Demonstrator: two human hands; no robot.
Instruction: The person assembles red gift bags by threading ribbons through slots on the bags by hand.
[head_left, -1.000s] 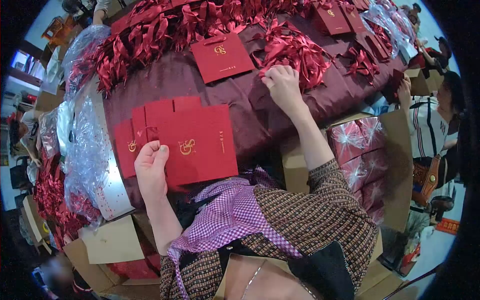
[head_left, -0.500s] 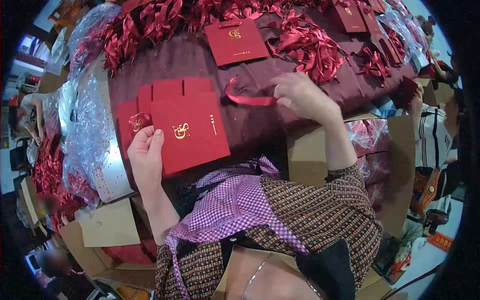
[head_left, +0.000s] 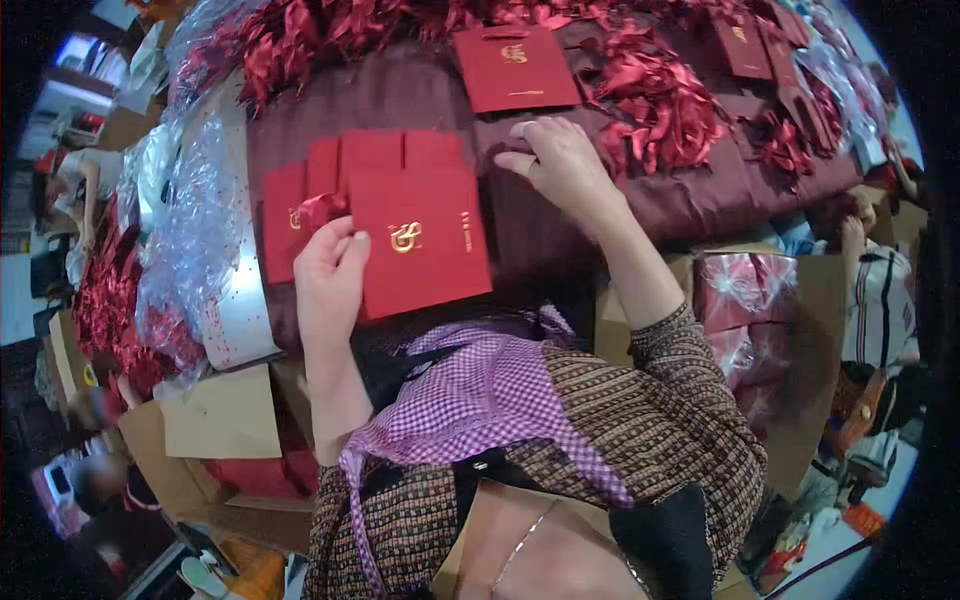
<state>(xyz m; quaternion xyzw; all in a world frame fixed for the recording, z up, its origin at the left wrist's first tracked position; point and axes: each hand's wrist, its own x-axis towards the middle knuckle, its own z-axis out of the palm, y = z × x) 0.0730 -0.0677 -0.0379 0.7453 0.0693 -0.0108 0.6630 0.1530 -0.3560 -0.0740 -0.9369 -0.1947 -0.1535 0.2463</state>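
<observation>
Head view: the left hand [head_left: 330,270] pinches a red bag [head_left: 430,240] by its edge; right hand [head_left: 568,168], half open, is apart, rightward.

Left hand pinched close to the body, right hand raised farther out with its thumb spread.
The left forearm [head_left: 338,385] runs almost straight forward from the body, in line with the wrist [head_left: 328,338]; the left hand [head_left: 328,268] is turned thumb side up, its fingers folded in and its thumb [head_left: 353,258] pressed toward the index finger. The right forearm [head_left: 640,265] slants forward and inward, bare below the elbow. The right hand [head_left: 568,165] shows its back, fingers bent at the knuckles, with a gap between the thumb [head_left: 515,163] and the index finger [head_left: 530,130], both pointing leftward. The two hands are well apart.
</observation>
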